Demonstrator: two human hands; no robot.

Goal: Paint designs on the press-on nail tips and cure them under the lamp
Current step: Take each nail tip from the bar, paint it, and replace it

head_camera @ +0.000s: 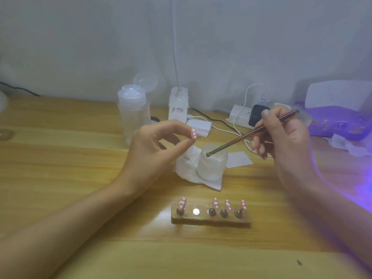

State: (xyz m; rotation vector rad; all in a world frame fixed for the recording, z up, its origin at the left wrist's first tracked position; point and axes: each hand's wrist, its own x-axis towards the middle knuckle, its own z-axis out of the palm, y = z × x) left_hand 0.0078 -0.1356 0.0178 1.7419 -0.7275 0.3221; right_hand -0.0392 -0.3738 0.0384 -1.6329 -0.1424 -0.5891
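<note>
Now the left hand (153, 143) makes a narrow grip. Its thumb and first finger pinch one small nail tip (194, 135) and hold it up above the desk (60, 158). The nail tip is pink, shiny and curved, with little white dots on it.

The right hand (285, 137) holds a thin pen (251, 134) the way you hold a pencil, its grip snug round the long, smooth, rose-gold handle. The dark round end of the pen touches the top of a small jar (212, 162). The jar is round, white and cloudy. It sits on a crumpled white tissue (187, 170) in the middle of the desk.

Nearer to the person lies a wooden block (211, 219), long and low. Four other nail tips (215, 203) stand on it on little metal pegs, and one shiny round spot (195, 211) is bare.

The desk is pale wood with stripes. At the far right a white lamp (338, 93) glows purple. A clear plastic bottle (133, 111) with its lid flipped up stands behind the left hand.
</note>
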